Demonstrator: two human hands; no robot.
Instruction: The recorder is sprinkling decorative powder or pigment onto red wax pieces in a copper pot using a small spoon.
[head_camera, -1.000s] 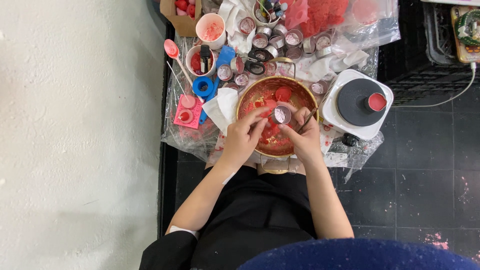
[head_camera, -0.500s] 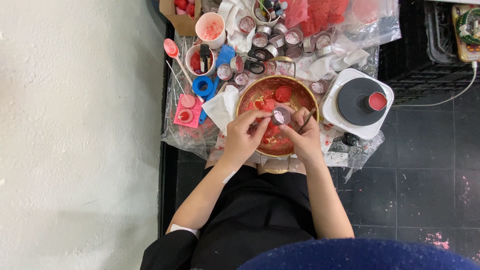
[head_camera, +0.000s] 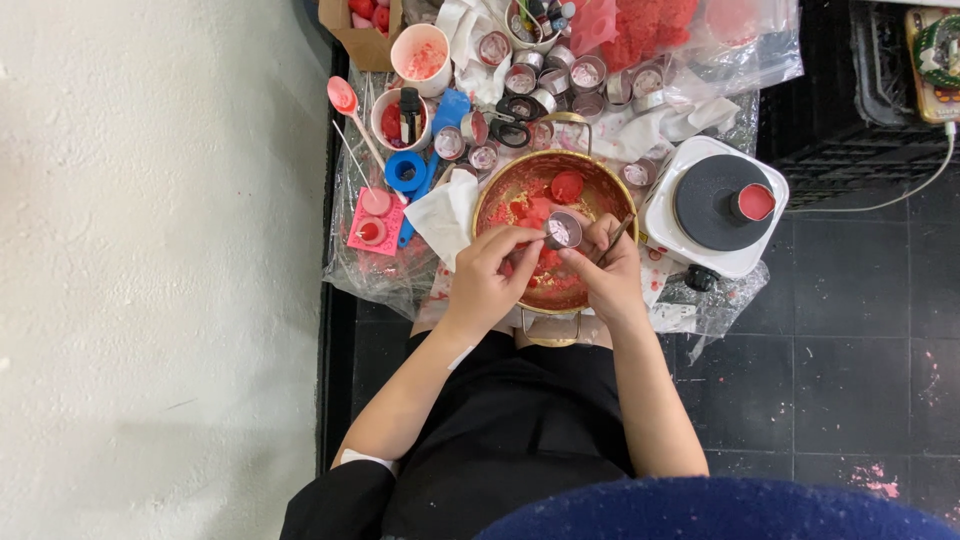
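- Both hands work over the brass-coloured bowl (head_camera: 500, 195), which sits near the front edge of the plastic-covered low table (head_camera: 345, 275). The left hand (head_camera: 485, 280) pinches a small round metal tin (head_camera: 563, 230) by its rim, holding it above the bowl's middle.
- The right hand (head_camera: 610, 275) steadies the tin from the other side and is closed around a thin stick (head_camera: 616, 232); its tip seems to point toward the tin.
- Judging progress: the bowl already holds several red wax-like discs (head_camera: 567, 186) and crumbs, so part of the work looks done, while the held tin looks pale inside.
- Many more tins (head_camera: 588, 72) cluster toward the table's back edge, some pale, some reddish inside, so much seems left.
- Materials: shiny thin metal tins, matte crumbly red chunks, crinkled clear plastic sheet, soft white tissue (head_camera: 445, 210).
- At the right edge, a white square hot plate (head_camera: 662, 215) carries a small red-filled cup (head_camera: 753, 202).
- Toward the left edge lie a blue tape roll (head_camera: 406, 171) and a pink mould (head_camera: 375, 222).
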